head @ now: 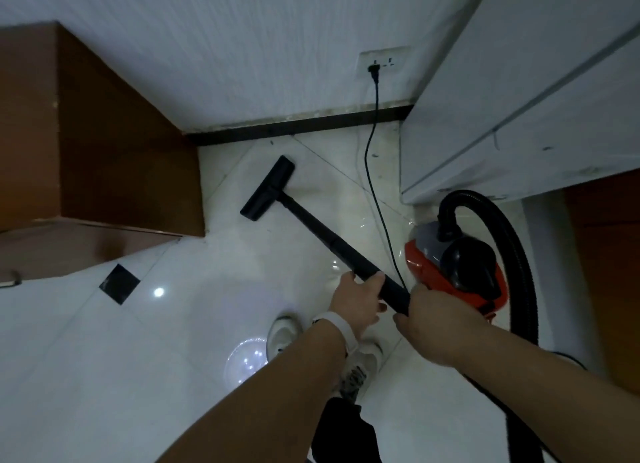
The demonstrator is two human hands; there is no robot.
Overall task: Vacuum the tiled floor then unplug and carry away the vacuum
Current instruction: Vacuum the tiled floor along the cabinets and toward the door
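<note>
Both my hands grip the black vacuum wand (325,237). My left hand (358,300) curls round it lower down, and my right hand (436,319) holds its upper end. The flat black floor head (268,189) rests on the white tiled floor (145,341) near the wall. The red and grey vacuum body (453,272) sits on the floor to the right, with a black ribbed hose (519,254) looping up from it. Its black cord (372,171) runs across the tiles up to a plug (375,70) in the wall socket (382,62).
A brown wooden cabinet (104,144) stands at the left. A white unit (519,116) fills the right, with brown wood (609,272) below it. A dark skirting board (301,125) lines the wall. My feet in white shoes (284,334) stand under my arms.
</note>
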